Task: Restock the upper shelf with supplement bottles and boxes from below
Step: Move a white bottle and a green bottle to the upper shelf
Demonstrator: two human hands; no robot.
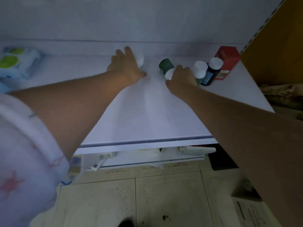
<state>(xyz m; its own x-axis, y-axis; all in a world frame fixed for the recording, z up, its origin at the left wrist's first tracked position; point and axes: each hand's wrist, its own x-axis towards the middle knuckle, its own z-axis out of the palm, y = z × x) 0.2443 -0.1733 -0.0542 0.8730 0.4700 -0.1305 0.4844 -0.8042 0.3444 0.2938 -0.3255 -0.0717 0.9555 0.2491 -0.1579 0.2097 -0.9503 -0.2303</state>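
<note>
The right hand (180, 79) grips the green bottle (166, 65), tilted up-left, left of the red box (227, 63); the left hand (126, 66) holds a white bottle (140, 60).

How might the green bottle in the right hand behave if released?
Round and tilted, the green bottle would probably roll across the smooth shelf. It looks like rigid plastic, so it is unlikely to break.

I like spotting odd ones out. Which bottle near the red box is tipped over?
The green bottle in the right hand: it leans over, bottom showing. The blue bottle and the bottle beside it stand upright, white caps on top.
</note>
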